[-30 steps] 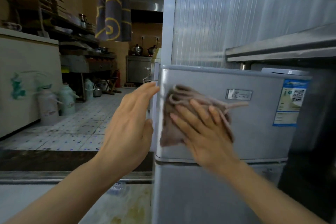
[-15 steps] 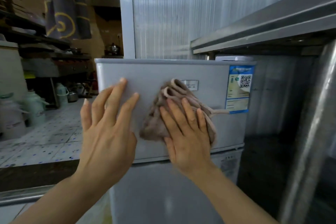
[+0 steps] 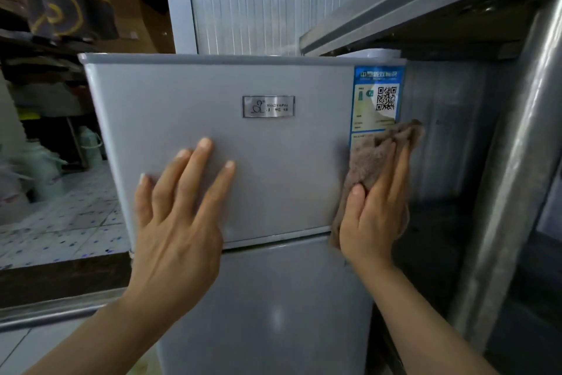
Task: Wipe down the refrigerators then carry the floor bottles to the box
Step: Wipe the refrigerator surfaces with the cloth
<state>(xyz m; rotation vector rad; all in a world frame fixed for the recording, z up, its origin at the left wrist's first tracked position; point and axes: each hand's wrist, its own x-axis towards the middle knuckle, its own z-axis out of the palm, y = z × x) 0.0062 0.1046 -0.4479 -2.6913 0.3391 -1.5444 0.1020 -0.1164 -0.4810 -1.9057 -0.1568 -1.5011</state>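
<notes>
My flat right hand has slid the cloth rightward to the label. My left hand stays splayed on the refrigerator. A tiled floor lies beyond.

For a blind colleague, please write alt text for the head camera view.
A person's right hand presses a brown cloth against the right edge of a grey refrigerator door; the left hand rests flat on it.

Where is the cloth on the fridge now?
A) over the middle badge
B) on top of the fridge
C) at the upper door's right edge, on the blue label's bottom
C: the right hand presses the cloth at that edge, over the blue label; the badge is bare.
</notes>
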